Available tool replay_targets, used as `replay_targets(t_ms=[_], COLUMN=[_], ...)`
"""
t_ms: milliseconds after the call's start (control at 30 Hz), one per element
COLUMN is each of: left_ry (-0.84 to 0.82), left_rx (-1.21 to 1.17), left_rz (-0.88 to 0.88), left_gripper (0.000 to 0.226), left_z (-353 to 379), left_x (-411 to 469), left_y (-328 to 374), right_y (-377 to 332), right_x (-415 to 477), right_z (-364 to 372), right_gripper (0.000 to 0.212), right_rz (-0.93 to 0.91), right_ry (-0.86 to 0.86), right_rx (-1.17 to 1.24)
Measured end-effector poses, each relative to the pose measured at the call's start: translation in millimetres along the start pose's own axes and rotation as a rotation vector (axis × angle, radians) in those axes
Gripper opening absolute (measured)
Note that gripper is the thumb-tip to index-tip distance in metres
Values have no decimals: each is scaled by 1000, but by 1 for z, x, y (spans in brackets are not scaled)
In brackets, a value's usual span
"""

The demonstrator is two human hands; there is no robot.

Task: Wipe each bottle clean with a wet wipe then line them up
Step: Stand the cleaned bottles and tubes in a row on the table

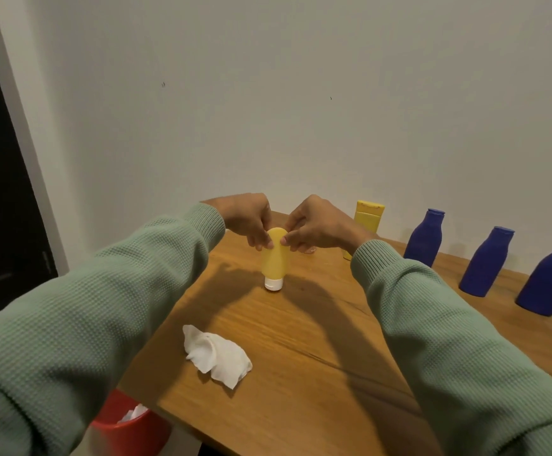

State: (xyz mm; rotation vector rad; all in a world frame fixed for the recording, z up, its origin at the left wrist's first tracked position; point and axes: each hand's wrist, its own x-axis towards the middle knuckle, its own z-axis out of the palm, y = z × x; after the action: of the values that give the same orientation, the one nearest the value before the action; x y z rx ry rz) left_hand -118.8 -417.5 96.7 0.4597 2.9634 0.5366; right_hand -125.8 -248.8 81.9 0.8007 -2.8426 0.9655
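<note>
The left hand (248, 222) and right hand (317, 228) pinch the top of a yellow tube (273, 263) standing cap-down mid-way across the wooden table (317, 340). A crumpled wet wipe (217, 355) lies nearer. Three blue bottles (424, 236) and a yellow bottle (368, 217) line the pale wall (268, 93).

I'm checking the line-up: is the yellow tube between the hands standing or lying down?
Standing, cap down: the yellow tube rests on its white cap on the table; left hand and right hand pinch its top end.

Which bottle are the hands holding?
The yellow tube with the white cap, standing cap-down; left hand and right hand pinch its top. The other yellow bottle and three blue bottles stand free.
</note>
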Motion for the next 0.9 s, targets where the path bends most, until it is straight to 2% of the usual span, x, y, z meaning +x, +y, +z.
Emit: replay_targets(t_ms=[233,467,567,900], left_ry=[277,425,453,407], left_rx=[-4,-76,-104,-125], left_rz=[11,-55,-77,-105], left_gripper=[27,29,29,36], left_z=[-7,-2,2,11], left_x=[26,64,77,102], left_y=[-17,-40,-46,-54], right_y=[7,26,30,46], right_x=[42,87,98,116], right_z=[5,18,21,27], right_gripper=[24,24,23,27], right_rz=[-7,39,52,110], right_ry=[212,394,431,392], right_rx=[-25,-40,-44,-31])
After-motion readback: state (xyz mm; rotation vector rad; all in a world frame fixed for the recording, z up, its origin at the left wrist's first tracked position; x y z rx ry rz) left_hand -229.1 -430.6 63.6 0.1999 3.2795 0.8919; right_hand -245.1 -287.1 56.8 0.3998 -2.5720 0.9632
